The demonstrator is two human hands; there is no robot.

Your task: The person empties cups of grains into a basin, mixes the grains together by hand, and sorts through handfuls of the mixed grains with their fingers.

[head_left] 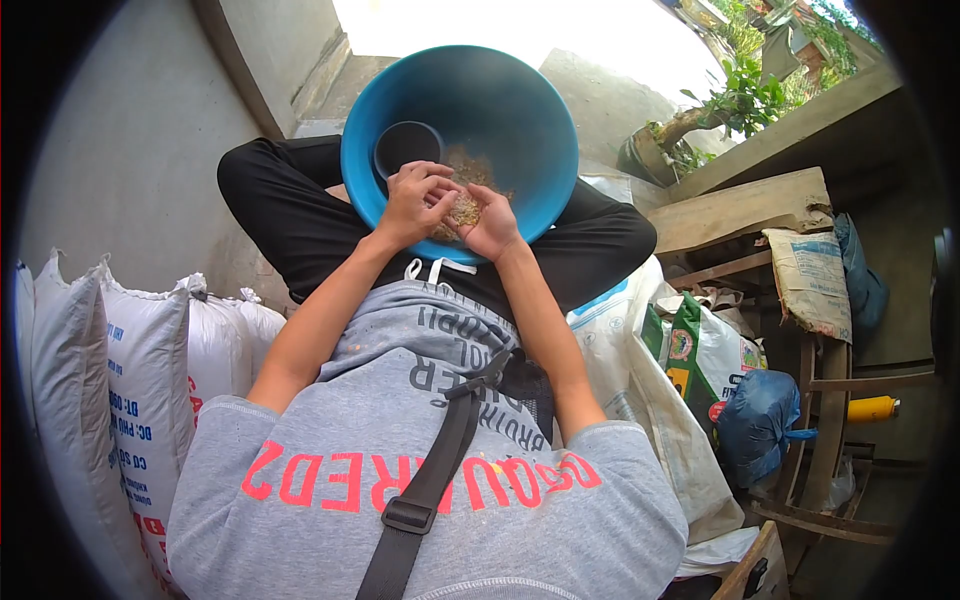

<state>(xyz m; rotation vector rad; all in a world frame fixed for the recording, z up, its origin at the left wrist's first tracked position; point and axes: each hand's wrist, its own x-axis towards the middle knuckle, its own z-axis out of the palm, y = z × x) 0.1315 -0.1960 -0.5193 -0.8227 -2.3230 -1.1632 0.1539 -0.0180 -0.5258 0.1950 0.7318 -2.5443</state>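
A large blue basin [520,120] rests tilted between the crossed legs. Inside it, a small dark round bowl [408,146] stands at the left, and loose brownish-yellow grain or husk-like material [475,168] lies beside it. My right hand [490,222] is palm up over the basin's near side, fingers half spread, with some of the yellowish bits in its palm. Close above that palm is my left hand [414,204], its fingers bent towards it. Whether the left fingertips pinch anything is too small to tell.
Full white sacks [145,370] stand in a row on the left. To the right are a pale sack [640,360], a dark blue plastic bag [757,425], wooden boards [745,212] and a yellow bottle-like object [873,408]. A potted plant [650,150] stands at the upper right.
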